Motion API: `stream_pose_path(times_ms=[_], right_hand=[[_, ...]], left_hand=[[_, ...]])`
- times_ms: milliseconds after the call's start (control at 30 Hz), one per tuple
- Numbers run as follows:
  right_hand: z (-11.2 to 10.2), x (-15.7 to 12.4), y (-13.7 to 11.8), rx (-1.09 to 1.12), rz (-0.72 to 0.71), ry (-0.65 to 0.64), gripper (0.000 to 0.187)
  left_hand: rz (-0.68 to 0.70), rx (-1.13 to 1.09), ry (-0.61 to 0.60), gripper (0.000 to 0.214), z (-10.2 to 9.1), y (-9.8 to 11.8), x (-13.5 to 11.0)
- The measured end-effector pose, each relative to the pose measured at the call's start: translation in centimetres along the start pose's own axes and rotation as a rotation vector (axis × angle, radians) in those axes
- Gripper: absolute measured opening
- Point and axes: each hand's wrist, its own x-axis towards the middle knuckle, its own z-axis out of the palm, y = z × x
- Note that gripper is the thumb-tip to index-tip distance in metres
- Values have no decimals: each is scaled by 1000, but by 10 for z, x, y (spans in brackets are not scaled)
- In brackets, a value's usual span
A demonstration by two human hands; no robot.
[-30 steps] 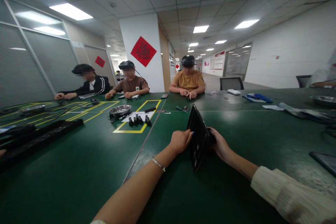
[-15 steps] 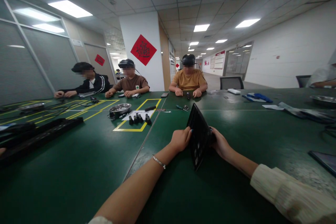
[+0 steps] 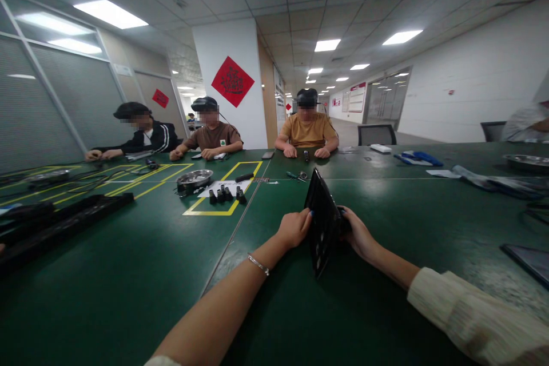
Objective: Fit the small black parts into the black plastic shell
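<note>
A flat black tray-like panel stands on edge on the green table, tilted, its near corner touching the tabletop. My left hand, with a thin bracelet on the wrist, grips its left face with curled fingers. My right hand clasps the right side, fingers wrapped behind the panel. Small openings show on the panel's lower part.
Three people sit across the table. A yellow-taped rectangle holds several small black parts, a metal bowl and a black marker. Long black trays lie at left, a dark tablet at right, another person's sleeve far right.
The panel and both hands have stayed almost in place, shifting slightly. The person in the yellow shirt has moved their hands apart on the table.
</note>
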Motion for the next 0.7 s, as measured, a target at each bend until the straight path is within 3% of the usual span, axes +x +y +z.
stream_pose_path(times_ms=[500, 700], right_hand=[[1, -1, -3, -22, 9, -32, 47], [4, -3, -5, -47, -11, -34, 41]], left_hand=[[-101, 29, -5, 56, 1, -2, 3], [-23, 83, -5, 52, -4, 1, -1]])
